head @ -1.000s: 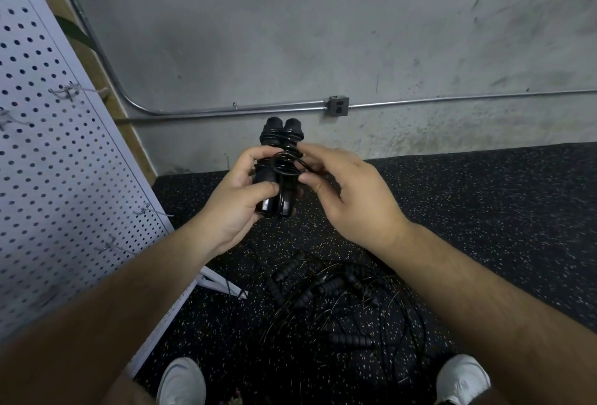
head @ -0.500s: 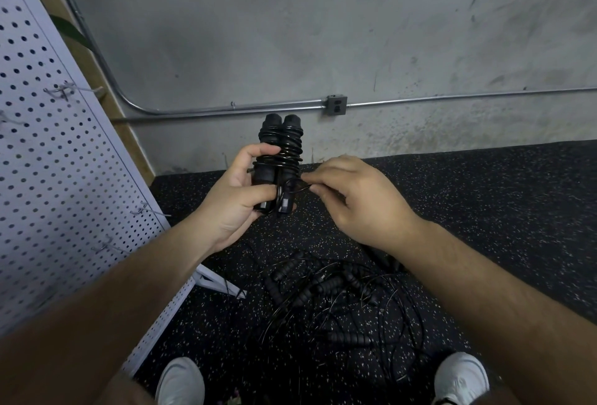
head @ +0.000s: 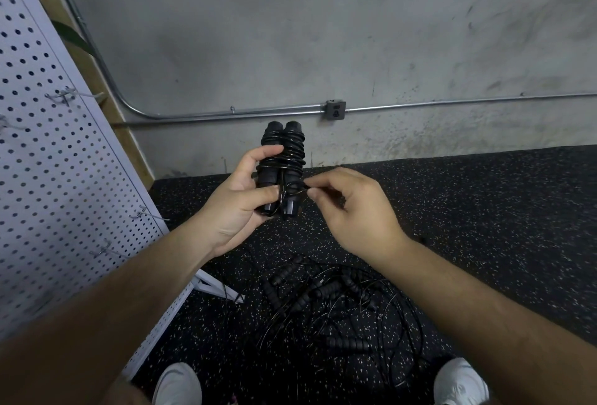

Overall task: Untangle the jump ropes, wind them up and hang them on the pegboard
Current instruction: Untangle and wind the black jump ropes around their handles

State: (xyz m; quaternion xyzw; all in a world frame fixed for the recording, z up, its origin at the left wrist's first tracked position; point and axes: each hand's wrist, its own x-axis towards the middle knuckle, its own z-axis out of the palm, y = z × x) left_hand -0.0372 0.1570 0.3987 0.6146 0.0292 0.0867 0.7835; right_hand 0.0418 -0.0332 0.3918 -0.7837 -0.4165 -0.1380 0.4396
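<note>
A black jump rope is wound in coils around its two handles, which stand upright side by side. My left hand grips the pair of handles from the left, thumb across the front. My right hand pinches the loose end of the cord just right of the handles. A tangled pile of black jump ropes lies on the floor below. The white pegboard leans at the left with several metal hooks sticking out.
The floor is black speckled rubber. A grey concrete wall with a metal conduit and a junction box is ahead. My two white shoes stand either side of the pile. The pegboard's white foot juts toward the ropes.
My right hand has drawn back to the right from the handles, pulling the cord's end out from the coils. The left hand keeps its grip.
</note>
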